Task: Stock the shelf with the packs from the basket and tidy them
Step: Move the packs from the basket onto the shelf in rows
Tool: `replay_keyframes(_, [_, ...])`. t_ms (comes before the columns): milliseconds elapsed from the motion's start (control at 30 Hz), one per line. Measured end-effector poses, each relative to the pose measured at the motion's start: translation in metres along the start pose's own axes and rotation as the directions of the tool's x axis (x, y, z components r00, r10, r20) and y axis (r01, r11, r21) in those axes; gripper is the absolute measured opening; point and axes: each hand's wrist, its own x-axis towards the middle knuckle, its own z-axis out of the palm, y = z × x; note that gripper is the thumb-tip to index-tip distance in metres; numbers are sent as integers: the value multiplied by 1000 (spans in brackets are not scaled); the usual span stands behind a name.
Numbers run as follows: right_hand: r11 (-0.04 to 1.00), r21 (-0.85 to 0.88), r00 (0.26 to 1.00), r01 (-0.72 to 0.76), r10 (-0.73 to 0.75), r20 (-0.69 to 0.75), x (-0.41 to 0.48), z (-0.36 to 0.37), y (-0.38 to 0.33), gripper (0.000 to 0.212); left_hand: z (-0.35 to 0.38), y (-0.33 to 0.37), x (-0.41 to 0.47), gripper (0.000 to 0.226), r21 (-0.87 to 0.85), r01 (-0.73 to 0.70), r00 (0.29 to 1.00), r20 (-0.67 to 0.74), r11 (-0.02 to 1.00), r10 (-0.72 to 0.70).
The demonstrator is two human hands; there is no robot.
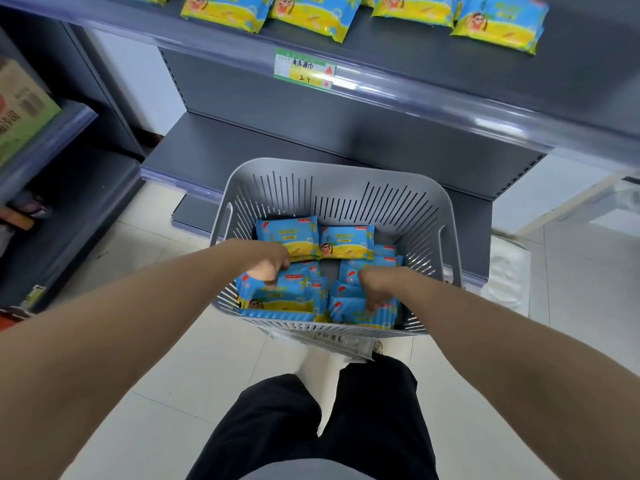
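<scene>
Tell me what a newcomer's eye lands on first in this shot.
First, the grey slotted basket at centre, on the floor before the shelving, with blue-and-yellow packs piled inside. Both bare arms reach down into it, the left hand and right hand each closing on packs. Along the top, matching packs on the upper shelf lie above a green price tag.

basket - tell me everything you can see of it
The basket is pale grey, plastic by its look, with slotted walls and rounded corners. It stands upright and open-topped on the tiled floor before the low shelf. Blue-and-yellow packs lie inside. The left hand and right hand reach in, onto the packs.
</scene>
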Motion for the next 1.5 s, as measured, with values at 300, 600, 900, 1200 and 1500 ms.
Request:
replay_keyframes(300, [997, -18, 975, 77, -79, -209, -66, -91, 19, 27, -65, 14, -31, 19, 33, -88, 986, -137, 996, 92])
replay_keyframes(600, [995, 102, 743, 7, 63, -666, -208, -227, 108, 27, -195, 56, -85, 10, 96, -192, 866, -452, 977, 214])
replay_keyframes(900, [915, 372, 572, -153, 389, -722, -209, -276, 210, 29, -313, 87, -92, 20, 69, -277, 670, -701, 958, 244])
replay_keyframes(1200, [919, 387, 699, -70, 322, -639, -157, -291, 255, 33, -383, 99, -33, 42, 27, -150, 729, -672, 988, 129])
replay_keyframes(1500, [949, 305, 659, -80, 280, -698, -125, -317, 279, 69, -403, 103, 17, 47, 6, -125, 767, -634, 992, 100])
